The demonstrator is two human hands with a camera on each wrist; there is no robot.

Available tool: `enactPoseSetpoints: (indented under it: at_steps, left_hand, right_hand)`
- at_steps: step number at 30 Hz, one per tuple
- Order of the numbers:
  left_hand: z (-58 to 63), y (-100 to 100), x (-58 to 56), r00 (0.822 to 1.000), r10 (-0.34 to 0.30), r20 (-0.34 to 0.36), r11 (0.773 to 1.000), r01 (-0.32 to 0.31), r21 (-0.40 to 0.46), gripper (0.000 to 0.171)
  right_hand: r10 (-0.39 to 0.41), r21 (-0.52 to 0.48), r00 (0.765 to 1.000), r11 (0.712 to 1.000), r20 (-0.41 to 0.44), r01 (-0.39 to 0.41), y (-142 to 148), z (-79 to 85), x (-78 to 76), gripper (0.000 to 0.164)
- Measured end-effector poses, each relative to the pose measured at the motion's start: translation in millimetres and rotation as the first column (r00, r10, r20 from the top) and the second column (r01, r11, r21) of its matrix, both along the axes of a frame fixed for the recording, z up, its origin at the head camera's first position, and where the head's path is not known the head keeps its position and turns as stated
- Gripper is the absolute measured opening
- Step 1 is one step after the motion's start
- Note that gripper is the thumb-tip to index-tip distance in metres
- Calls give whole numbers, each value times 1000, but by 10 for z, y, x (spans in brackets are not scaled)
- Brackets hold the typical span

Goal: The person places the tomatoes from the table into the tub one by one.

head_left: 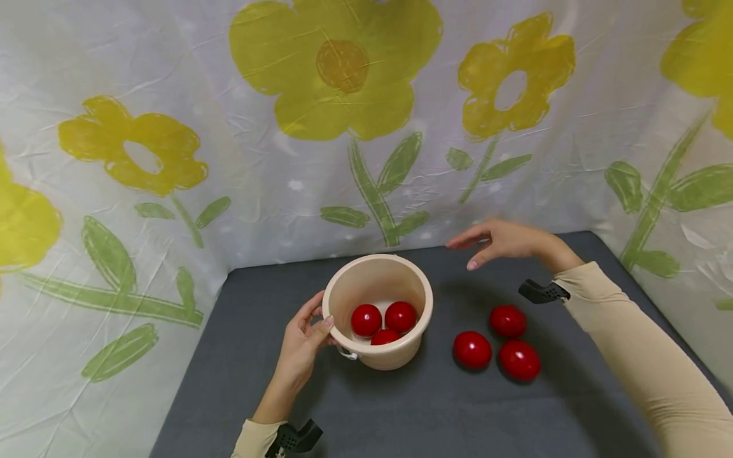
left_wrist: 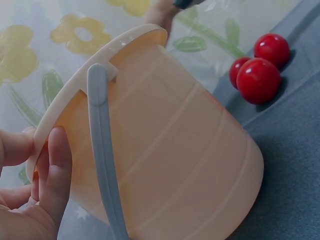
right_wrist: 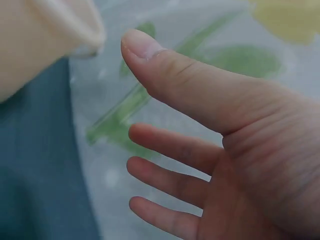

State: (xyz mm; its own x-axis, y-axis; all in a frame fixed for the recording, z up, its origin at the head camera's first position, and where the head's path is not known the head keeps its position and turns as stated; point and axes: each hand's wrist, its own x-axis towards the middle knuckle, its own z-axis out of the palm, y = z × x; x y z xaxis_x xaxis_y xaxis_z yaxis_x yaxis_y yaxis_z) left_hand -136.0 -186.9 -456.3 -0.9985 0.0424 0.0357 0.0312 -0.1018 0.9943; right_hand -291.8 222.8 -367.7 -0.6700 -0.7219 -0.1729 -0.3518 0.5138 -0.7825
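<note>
your left hand grips the bucket at its 9 o'clock edge, three red balls inside. your right hand hovers off its 2 o'clock, fingers loosely extended; three loose balls sit on the table between 3 and 4 o'clock.

The bucket looks like smooth plastic. Shiny red balls sit in and beside it. Dull cloth lies under it.

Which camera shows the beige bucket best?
The head view: it frames the beige bucket uncropped, inside included. The left wrist view shows its side, cut off below; the right wrist view, only a blurred part.
</note>
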Motion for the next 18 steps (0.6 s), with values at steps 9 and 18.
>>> enactPoseSetpoints:
  at_steps: [9,18]
  left_hand:
    - [-2,1,5,1000,5,5,1000,-5,-11,59]
    - [-7,-9,0,1000,-3,7,1000,3,-7,59]
  right_hand:
    - [-67,-4,998,998,20,67,358,-561,185,60]
    - [-55,12,996,998,65,54,557,-984,377,57]
